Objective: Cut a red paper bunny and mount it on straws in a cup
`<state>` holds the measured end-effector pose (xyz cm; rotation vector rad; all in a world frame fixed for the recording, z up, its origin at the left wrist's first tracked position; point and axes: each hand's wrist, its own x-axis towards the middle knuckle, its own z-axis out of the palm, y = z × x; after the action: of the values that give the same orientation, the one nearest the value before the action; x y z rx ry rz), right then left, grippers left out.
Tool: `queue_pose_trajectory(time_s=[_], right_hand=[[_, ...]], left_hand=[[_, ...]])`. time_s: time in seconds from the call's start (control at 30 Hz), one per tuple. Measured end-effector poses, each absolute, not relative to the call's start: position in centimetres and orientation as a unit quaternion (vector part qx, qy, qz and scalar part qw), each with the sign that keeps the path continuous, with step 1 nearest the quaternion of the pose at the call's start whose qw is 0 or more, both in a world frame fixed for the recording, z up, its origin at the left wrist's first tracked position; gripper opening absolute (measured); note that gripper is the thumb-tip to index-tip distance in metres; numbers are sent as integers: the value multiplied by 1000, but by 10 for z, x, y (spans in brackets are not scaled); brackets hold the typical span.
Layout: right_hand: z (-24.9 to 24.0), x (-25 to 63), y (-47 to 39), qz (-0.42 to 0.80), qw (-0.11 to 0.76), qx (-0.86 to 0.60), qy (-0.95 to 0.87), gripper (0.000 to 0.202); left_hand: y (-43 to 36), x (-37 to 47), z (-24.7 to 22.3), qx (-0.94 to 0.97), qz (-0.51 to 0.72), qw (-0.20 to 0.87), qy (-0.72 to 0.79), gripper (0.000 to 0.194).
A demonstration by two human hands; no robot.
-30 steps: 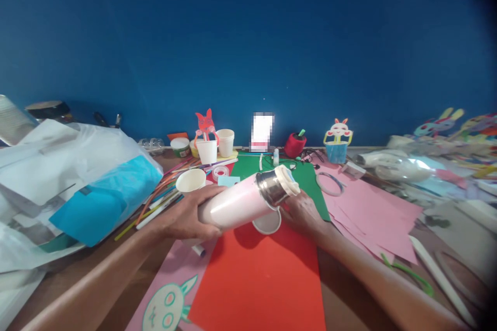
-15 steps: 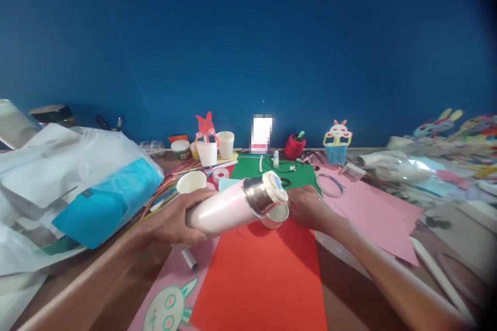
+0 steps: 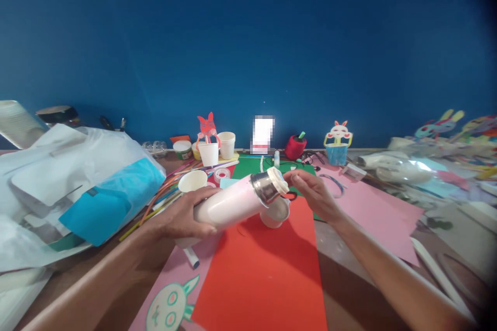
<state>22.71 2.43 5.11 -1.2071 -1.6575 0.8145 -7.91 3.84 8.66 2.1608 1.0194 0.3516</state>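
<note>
My left hand (image 3: pixel 186 217) is wrapped around the body of a white vacuum flask (image 3: pixel 233 204). The flask is tilted, its steel collar and white stopper pointing right and a little up. Below the stopper, a white paper cup (image 3: pixel 275 214) rests on red paper (image 3: pixel 267 274), partly covered by the flask. My right hand (image 3: pixel 316 194) is beside the stopper, fingers bent and reaching to its edge. It holds nothing that I can see; whether the fingertips touch the stopper I cannot tell.
White plastic bags with a blue packet (image 3: pixel 116 196) lie at left, beside coloured pens and sticks. Behind stand paper cups (image 3: pixel 226 145), a red rabbit figure (image 3: pixel 207 126) and a blue cup figure (image 3: pixel 336 154). Pink paper (image 3: pixel 373 212) and clear plastic wrapping (image 3: pixel 404 168) are at right.
My right hand has come away from the paper cup and risen beside the stopper. The flask has shifted slightly right in my left hand; the cup stays below it.
</note>
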Motion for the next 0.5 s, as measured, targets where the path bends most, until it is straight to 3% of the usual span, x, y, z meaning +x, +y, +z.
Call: queue_pose_trajectory(time_s=[0.27, 0.5], right_hand=[[56, 203, 7, 485, 467, -401, -621, 63], [42, 184, 6, 465, 527, -489, -517, 52]], left_hand=[[31, -64, 59, 850, 220, 207, 431, 62], [12, -49, 50, 856, 214, 98, 460, 59]])
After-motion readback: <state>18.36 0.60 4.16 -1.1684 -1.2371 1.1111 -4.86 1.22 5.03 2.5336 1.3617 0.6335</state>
